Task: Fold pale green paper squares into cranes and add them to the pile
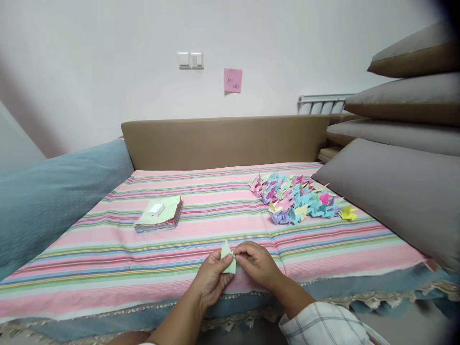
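Note:
A small piece of folded pale green paper (227, 266) is pinched by my left hand (212, 278), its thumb lying across the front and a pointed tip sticking up. My right hand (261, 266) has thumb and forefinger closed together on the right edge of the same paper. The exact fold under the right fingertips is too small to make out. To the right, beyond my hands, lies a spread of many-coloured folded paper cranes (300, 199). On the left is a stack of square paper sheets (167, 216), pale green on top, with a small white block (156, 210) resting on it.
A striped cloth (118, 249) covers the sofa seat. Grey cushions (395, 191) are piled at the right, and a blue-covered armrest (64, 187) stands at the left. Behind is a brown backrest (223, 143); a pink note (233, 80) and switches (190, 61) are on the wall.

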### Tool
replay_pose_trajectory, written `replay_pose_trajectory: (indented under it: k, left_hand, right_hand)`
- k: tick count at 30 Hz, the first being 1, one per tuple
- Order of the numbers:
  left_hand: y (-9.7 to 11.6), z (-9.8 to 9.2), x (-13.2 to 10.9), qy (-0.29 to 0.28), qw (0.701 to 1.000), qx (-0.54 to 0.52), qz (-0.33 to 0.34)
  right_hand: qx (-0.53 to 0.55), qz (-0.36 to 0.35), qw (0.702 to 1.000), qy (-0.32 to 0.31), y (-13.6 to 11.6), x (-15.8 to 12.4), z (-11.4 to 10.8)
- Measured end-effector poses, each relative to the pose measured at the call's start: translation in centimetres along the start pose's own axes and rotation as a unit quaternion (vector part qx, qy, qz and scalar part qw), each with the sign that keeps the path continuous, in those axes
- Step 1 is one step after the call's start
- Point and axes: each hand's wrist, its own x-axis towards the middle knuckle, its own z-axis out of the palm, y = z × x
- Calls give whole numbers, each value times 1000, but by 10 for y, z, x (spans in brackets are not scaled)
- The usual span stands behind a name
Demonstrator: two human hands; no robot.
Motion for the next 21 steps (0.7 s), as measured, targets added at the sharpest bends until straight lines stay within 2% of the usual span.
replay_pose_trajectory:
  k: [7,15,21]
  left_hand:
    - [-3,1,0,8,999,17,46]
    - [-4,5,-2,10,998,26,58]
    - [-4,6,-2,-12,997,7,73]
  right_hand:
    - [34,32,998,34,3,-1,5]
    - [43,33,998,28,-4,1,3]
    - [137,117,983,44,-2,1,9]
